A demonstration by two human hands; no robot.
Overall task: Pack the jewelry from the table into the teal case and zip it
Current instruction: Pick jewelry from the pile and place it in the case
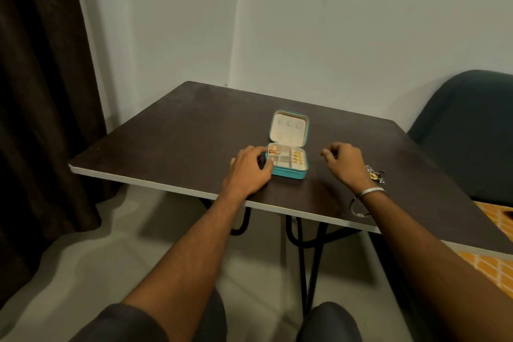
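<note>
— What's around you?

— Pale walls (361,22) meet in a corner at upper centre, and a dark curtain (41,91) hangs down the left edge. A dark brown table (180,130) with a light edge fills the middle of the frame. At the right edge, a dark chair (472,130) is cut off. Below it I see a strip of orange patterned fabric (497,264).

— And the case?

— The teal case (288,159) lies open at the centre of the table, lid laid back toward the wall. Gold pieces (297,159) sit in its right compartment, and a pinkish-gold cluster (273,150) in its upper-left one.

— Your hands?

— My left hand (249,169) rests against the case's left side, fingers curled round the near corner, thumb by the cluster. My right hand (344,162) hovers right of the case, apart from it, fingers loosely curled. I cannot tell whether they pinch anything.

— Anything hard to make out?

— A small glinting jewelry piece (376,173) lies on the table just behind my right wrist, half hidden. A metal bangle (366,197) is on that wrist.
</note>
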